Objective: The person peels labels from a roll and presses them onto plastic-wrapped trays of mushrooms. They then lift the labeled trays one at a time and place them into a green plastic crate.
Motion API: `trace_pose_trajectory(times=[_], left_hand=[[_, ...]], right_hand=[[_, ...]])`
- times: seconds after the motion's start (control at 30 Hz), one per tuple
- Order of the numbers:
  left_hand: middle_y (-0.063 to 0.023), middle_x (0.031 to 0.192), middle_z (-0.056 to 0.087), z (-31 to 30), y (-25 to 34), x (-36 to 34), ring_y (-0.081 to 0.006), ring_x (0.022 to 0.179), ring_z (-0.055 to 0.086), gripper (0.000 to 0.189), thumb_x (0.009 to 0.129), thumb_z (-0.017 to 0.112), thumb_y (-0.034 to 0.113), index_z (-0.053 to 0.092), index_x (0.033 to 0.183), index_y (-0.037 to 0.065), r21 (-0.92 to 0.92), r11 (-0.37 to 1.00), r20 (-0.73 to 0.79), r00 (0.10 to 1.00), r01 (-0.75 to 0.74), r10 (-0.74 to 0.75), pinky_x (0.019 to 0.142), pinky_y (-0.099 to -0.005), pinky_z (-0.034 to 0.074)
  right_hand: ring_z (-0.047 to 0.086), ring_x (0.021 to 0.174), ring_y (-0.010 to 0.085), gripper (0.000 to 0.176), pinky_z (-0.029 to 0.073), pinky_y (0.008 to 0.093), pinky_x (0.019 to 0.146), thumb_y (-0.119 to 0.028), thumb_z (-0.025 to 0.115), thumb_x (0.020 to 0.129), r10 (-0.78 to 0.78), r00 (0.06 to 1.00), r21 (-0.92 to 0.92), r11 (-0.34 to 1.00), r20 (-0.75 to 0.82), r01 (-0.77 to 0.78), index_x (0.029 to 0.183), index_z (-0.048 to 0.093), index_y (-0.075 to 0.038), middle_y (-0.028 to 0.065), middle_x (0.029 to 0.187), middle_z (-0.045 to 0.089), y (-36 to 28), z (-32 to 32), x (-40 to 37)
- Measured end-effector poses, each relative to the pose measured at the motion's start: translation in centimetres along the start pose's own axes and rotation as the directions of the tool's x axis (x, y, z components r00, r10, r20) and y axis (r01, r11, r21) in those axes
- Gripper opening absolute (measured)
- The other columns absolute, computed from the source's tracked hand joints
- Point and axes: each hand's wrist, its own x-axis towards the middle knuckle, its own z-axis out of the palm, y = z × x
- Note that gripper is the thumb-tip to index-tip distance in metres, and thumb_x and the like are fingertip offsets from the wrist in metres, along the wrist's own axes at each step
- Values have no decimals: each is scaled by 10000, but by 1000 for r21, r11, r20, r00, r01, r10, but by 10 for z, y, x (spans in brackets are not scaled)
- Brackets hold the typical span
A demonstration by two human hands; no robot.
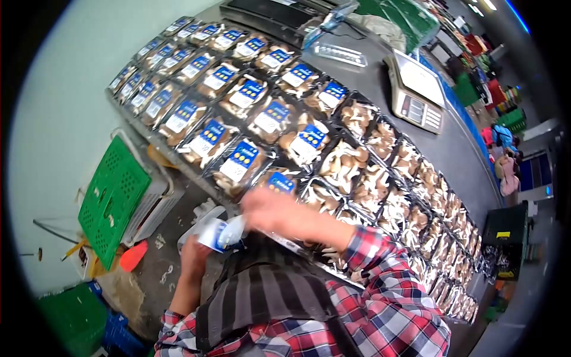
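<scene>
Left hand (pixel 195 253) is gripping a blue-white label roll (pixel 224 236) at eight o'clock from the right hand (pixel 266 209), which is blurring, grip can't tell, with a labelled mushroom pack (pixel 281 181) sitting at its one o'clock; quick motion could be making the roll slip or crease.

Packing room (mushroom packs (pixel 345 165), scale (pixel 416 111))

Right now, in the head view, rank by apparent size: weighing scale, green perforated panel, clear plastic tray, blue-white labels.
1. Green perforated panel
2. Weighing scale
Unranked: blue-white labels in the left hand, and clear plastic tray. Close in size; the labels are blurred and nearer.
</scene>
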Motion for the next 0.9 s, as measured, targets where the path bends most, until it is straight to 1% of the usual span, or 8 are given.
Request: trace_pose_trajectory(times=[0.03, 0.07, 0.1, 0.17, 0.47, 0.57, 0.7, 0.9], left_hand=[[-126, 1001, 606, -5, 2, -2, -239, 933, 592, 348, 884, 420, 270, 531, 1064, -7, -17, 999, -76, 997, 31, -32, 809, -370, 468], [-129, 1007, 603, -4, 7, -7, -237, 937, 588, 347, 882, 415, 262, 529, 1066, -10, -77, 997, -48, 999, 20, -23, 819, -374, 464], [-131, 1013, 601, -4, 10, -11, -236, 941, 585, 347, 879, 410, 253, 526, 1069, -12, -138, 990, -25, 1000, 9, -13, 830, -378, 459], [-139, 995, 600, -18, -3, -5, -292, 933, 576, 379, 854, 432, 251, 513, 1090, -35, -220, 975, 70, 997, -22, 38, 858, -446, 449], [-146, 1084, 566, 58, 7, -106, -248, 1006, 548, 435, 795, 595, 241, 526, 1083, -79, 83, 915, 96, 911, 394, -401, 872, -364, 429], [-140, 1172, 536, 70, 11, -119, -235, 1069, 522, 545, 807, 604, 260, 450, 1209, -73, 134, 899, 262, 859, 418, -439, 921, -332, 399], [-111, 1227, 507, 38, 2, -107, -192, 1097, 506, 589, 802, 624, 246, 406, 1275, -30, 211, 832, 295, 778, 513, -554, 947, -313, 382], [16, 816, 589, -2, -35, -72, -68, 746, 491, 315, 882, 535, 304, 635, 903, 6, 561, 822, 75, 983, 98, -168, 671, -220, 403]], right_hand=[[558, 906, 266, 173, 460, 325, 783, -95, 555, 782, -341, 924, -188, 932, -174, 309, 951, 578, -64, 91, 933, 563, 50, -27, -6], [556, 834, 142, 103, 468, 276, 740, -114, 573, 839, 209, 945, 114, 976, -252, -186, 936, 567, -81, 54, 889, 564, 50, -63, -17], [538, 691, 84, 72, 451, 218, 620, -129, 564, 856, 282, 852, -75, 934, -442, -348, 922, 558, -102, 1, 784, 548, 62, -104, -22], [573, 700, 114, 108, 469, 244, 593, -148, 545, 873, 540, 675, 283, 841, -503, -462, 959, 525, -86, 35, 815, 583, 91, -181, -42], [514, 678, 77, 216, 394, 232, 561, -100, 669, 762, 662, 640, 359, 749, -390, -557, 891, 499, -67, 10, 766, 584, 264, -285, -85], [592, 783, 224, 344, 446, 317, 699, -271, 706, 704, 603, 579, -198, 579, -548, -791, 933, 536, -79, 98, 848, 622, 277, -267, -77], [591, 957, 334, 567, 462, 387, 789, -377, 694, 699, 485, 449, -317, 332, -750, -888, 1141, 468, -102, 168, 1006, 625, 249, -257, -77], [606, 642, 264, 336, 475, 357, 603, -217, 646, 775, 428, 817, -216, 819, -386, -532, 1059, 537, -75, 119, 686, 601, 109, -102, -41]])
